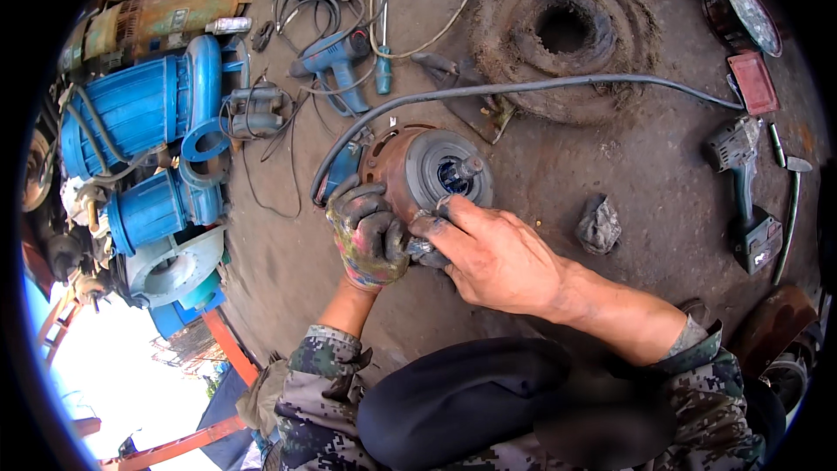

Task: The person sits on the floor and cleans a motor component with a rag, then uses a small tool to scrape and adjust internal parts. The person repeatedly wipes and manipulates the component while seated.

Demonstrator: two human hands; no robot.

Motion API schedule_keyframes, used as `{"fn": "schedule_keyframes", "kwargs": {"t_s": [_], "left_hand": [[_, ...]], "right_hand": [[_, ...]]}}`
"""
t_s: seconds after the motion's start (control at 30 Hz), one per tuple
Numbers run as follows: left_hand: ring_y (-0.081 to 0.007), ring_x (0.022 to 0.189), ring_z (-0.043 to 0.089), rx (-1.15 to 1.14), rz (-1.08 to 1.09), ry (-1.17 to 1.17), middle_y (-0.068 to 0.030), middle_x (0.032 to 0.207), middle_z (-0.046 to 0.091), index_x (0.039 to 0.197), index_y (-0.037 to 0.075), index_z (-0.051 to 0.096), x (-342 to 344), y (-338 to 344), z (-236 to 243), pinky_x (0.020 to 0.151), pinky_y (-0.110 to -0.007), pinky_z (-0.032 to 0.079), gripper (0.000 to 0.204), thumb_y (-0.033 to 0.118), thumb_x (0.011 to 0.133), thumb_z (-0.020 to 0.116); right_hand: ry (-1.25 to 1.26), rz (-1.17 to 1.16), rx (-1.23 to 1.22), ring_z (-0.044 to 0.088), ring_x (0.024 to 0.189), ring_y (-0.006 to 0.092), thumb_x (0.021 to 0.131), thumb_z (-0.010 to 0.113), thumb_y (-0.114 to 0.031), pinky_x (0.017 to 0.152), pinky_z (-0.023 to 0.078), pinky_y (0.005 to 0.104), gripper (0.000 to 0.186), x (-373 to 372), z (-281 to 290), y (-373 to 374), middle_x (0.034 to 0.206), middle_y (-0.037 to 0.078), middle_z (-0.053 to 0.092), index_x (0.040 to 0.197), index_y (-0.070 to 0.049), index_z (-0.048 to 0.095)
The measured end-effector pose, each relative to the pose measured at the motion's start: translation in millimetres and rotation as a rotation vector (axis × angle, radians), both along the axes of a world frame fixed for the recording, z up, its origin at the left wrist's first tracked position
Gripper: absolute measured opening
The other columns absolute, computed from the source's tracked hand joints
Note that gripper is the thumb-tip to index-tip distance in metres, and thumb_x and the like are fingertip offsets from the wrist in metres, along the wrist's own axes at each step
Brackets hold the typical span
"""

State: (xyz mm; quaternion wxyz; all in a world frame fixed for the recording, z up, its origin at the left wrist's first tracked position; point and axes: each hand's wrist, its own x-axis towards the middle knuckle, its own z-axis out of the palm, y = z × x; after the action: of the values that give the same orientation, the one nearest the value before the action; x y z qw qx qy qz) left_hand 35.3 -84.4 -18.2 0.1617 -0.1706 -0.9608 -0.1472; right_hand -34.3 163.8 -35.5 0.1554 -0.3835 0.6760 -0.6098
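Observation:
In front of me stands a round, rusty-brown motor housing (398,153) with a grey end face and a metal shaft (469,167) pointing up. At its near left side is my left hand (370,235), in a stained, multicoloured work glove with the fingers curled closed. My bare right hand (506,255), its fingertips blackened, is closed in a pinch by the housing's near edge. A small shiny greyish piece (425,250) shows between the two hands. Its kind is hidden by the fingers, and which hand bears it is unclear.
A thick black cable (523,87) arches behind the housing. Beyond lie a dirty ring-shaped casting (565,35) and a blue heat gun (336,70). Blue pumps (131,118) crowd the left. At right are a crumpled grey rag or glove (599,224), a cordless impact wrench (741,183) and a hammer (793,209).

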Motion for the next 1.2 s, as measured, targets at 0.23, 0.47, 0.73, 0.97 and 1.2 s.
{"fn": "schedule_keyframes", "kwargs": {"t_s": [0.23,0.47,0.73,0.97,1.2], "left_hand": [[-0.034,0.104,0.07,-0.012,-0.027,-0.015,-0.0067,0.099,0.065,0.095,0.014,0.059,-1,-4,6,0.104,-0.058,0.05,0.024,0.007,0.077,0.073],[-0.0349,0.103,0.071,0.019,-0.017,-0.002,-0.0063,0.097,0.066,0.094,0.014,0.059,-1,-3,0,0.104,-0.059,0.05,0.022,0.007,0.078,0.073],[-0.0351,0.107,0.069,-0.002,-0.016,-0.057,-0.0071,0.097,0.065,0.095,0.013,0.058,1,-5,3,0.111,-0.06,0.045,0.014,0.009,0.086,0.067],[-0.0357,0.109,0.067,-0.01,0.009,-0.05,-0.0087,0.098,0.062,0.095,0.011,0.057,7,-6,-1,0.115,-0.062,0.042,0.008,0.009,0.09,0.063],[-0.036,0.105,0.069,-0.018,0.039,-0.027,-0.0073,0.098,0.064,0.096,0.013,0.058,7,-2,-1,0.111,-0.06,0.046,0.016,0.008,0.086,0.069]], "right_hand": [[-0.168,-0.021,-0.036,0.073,0.086,0.0446,0.082,0.078,0.001,0.074,0.062,0.0518,0.051,1,-5,11,0.106,0.02,0.061,0.131,-0.004,0.066],[0.01,-0.217,0.151,0.073,0.084,0.0439,0.081,0.083,-0.015,0.074,0.063,0.053,0.053,-3,2,-8,0.106,0.021,0.062,0.129,0.001,0.066],[0.101,-0.009,0.271,0.073,0.098,0.0365,0.085,0.079,-0.014,0.09,0.06,0.0506,0.04,0,-2,13,0.107,0.018,0.063,0.119,0.003,0.068],[0.169,-0.018,0.541,0.07,0.103,0.0345,0.083,0.08,-0.013,0.092,0.056,0.0486,0.028,16,-90,49,0.108,0.015,0.061,0.109,-0.004,0.071],[0.146,-0.121,0.167,0.068,0.097,0.033,0.08,0.086,-0.015,0.088,0.057,0.0488,0.059,1,-58,47,0.108,0.012,0.059,0.135,-0.009,0.068]]}}
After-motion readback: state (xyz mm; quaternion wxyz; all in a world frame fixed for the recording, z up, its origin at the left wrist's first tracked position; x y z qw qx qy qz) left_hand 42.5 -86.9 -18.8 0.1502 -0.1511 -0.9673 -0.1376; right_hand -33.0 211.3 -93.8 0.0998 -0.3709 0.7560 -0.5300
